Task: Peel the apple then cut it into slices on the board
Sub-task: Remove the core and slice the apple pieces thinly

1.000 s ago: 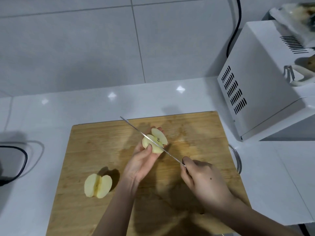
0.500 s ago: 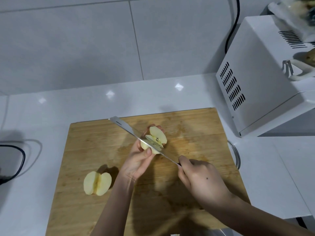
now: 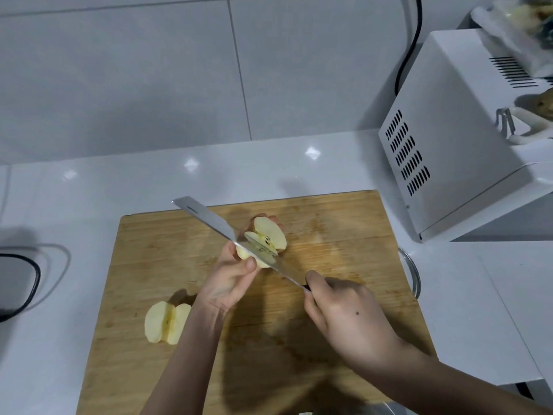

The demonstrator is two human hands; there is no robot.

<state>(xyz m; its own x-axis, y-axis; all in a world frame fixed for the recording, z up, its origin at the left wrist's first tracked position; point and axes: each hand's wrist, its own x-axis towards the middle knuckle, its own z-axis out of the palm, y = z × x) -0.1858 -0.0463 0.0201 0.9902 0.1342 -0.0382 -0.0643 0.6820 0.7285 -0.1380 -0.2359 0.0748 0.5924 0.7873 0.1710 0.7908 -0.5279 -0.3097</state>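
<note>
Above the middle of the wooden cutting board (image 3: pixel 344 235), the left hand (image 3: pixel 229 283) grips a peeled apple half (image 3: pixel 264 242). The right hand (image 3: pixel 348 319) holds a knife (image 3: pixel 215 224), its blade set into that half. Two more apple pieces (image 3: pixel 167 322) lie together near the board's left edge.
</note>
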